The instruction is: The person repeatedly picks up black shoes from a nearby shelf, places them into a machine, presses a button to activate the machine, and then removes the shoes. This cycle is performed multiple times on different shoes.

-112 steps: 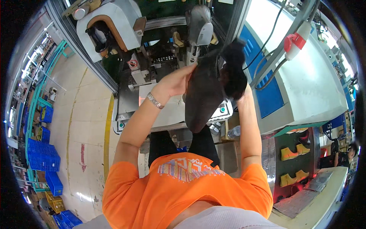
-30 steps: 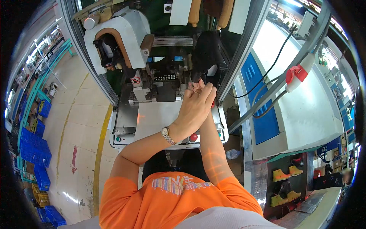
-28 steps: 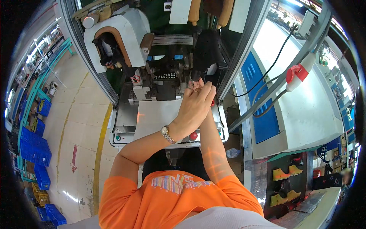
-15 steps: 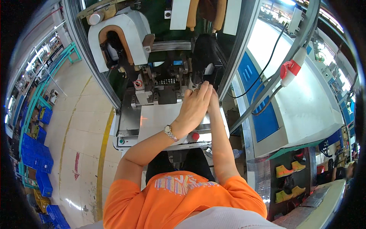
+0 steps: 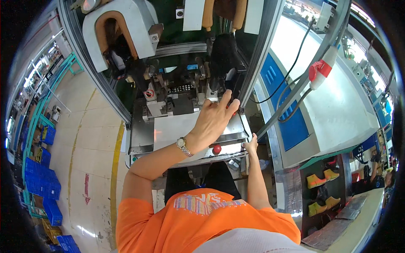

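Observation:
My left hand (image 5: 211, 120), with a watch on its wrist, reaches over the right side of the machine bed. Its fingers are apart, with the tips just below a black shoe upper (image 5: 224, 55) on the right-hand station; I cannot tell whether they touch it. At the front right corner of the machine is my right hand (image 5: 252, 145), its thumb on or beside a small button (image 5: 244, 145). Some of its fingers are hidden past the edge. A second black shoe upper (image 5: 119, 59) sits in the tan-lined white clamp (image 5: 95, 40) at the left station.
A red button (image 5: 217, 149) is on the machine's front edge, beside a white plate (image 5: 173, 126). Metal posts (image 5: 257, 55) frame the machine. To the right stand a white and blue cabinet (image 5: 333, 114) and a rack with orange and yellow-green shoes (image 5: 316, 181). Blue crates (image 5: 42, 177) line the left.
My right hand has left the right-hand shoe upper and come down to the machine's front right corner. My left hand stays near the upper, its fingers now more spread.

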`<state>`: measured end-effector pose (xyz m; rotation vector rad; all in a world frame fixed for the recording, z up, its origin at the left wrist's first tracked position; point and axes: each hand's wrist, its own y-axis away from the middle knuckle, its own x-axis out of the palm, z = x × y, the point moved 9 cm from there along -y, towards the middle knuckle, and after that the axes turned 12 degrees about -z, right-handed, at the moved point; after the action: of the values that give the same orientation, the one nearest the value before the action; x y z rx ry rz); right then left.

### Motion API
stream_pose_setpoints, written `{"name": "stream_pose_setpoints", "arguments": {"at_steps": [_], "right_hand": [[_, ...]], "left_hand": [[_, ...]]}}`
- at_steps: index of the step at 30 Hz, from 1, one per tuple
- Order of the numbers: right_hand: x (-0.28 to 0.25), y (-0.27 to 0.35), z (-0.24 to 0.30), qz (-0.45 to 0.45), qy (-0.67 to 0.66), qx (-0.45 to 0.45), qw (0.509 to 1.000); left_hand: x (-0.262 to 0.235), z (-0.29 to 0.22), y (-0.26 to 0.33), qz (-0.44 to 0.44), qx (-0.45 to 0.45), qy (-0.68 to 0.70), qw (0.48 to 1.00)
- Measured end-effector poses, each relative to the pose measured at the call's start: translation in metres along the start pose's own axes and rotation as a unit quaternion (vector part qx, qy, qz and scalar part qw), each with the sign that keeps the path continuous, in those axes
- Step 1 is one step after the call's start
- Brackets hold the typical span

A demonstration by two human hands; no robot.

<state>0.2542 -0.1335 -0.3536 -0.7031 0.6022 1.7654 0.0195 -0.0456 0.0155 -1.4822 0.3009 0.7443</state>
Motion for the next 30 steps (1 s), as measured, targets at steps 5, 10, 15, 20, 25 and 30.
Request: {"name": "stream_pose_setpoints", "arguments": {"at_steps": [5,10,15,20,25,30], "right_hand": [[0.002,-0.022,-0.048,-0.074,-0.17,0.084,0.979],[-0.021,0.004,-0.033,-0.252,-0.256,0.107,0.927],[-0.048,0.036,0.006,-0.334,-0.142,0.065,0.929],[-0.052,0.04,0.009,-0.346,-0.127,0.082,0.926],[-0.051,0.039,0.007,-0.342,-0.133,0.074,0.927],[-0.051,0.039,0.009,-0.346,-0.126,0.067,0.927]], "left_hand": [[0.018,0.014,-0.021,0.025,-0.016,0.011,0.999],[0.024,0.057,-0.055,0.012,-0.015,0.006,1.0],[0.025,0.054,-0.052,0.039,-0.008,-0.032,0.999],[0.021,0.049,-0.054,0.031,0.009,-0.046,0.998],[0.021,0.047,-0.053,0.039,0.004,-0.045,0.998],[0.019,0.046,-0.054,0.037,-0.003,-0.044,0.998]]}}
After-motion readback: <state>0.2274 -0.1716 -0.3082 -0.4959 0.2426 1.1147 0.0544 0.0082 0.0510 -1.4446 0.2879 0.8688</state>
